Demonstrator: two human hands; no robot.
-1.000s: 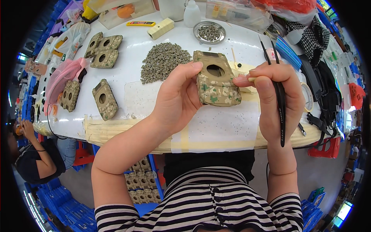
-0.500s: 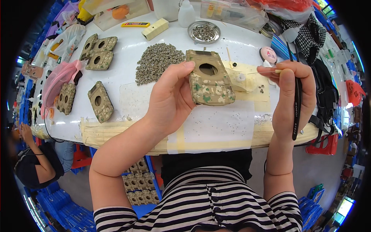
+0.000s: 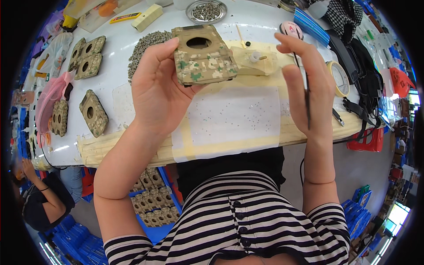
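Observation:
My left hand (image 3: pixel 152 88) grips a camouflage-patterned toy tank hull (image 3: pixel 205 66) by its left side and underside, holding it tilted above the table. A round hole opens in its top. To the right, my right hand (image 3: pixel 316 84) is raised, with thumb and index finger apart. Black tweezers (image 3: pixel 307 97) lie tucked along its palm, pointing down toward the wrist. Between the hands, a small white pot (image 3: pixel 255 56) stands on a yellowish taped pad (image 3: pixel 240 66). A short thin stick (image 3: pixel 263 58) rests at the pot.
A taped white sheet (image 3: pixel 234 115) carries scattered tiny bits. A heap of small metal parts (image 3: pixel 143 51) lies behind my left hand; a round metal dish (image 3: pixel 206 22) holds more. Other hulls (image 3: pixel 93 115) stand at left. A tape roll (image 3: pixel 339 78) sits at right. A person (image 3: pixel 48 194) is at lower left.
The thin stick has left my right fingers and is now at the white pot; thumb and index finger have parted. My view has shifted, and the hull appears farther left and higher.

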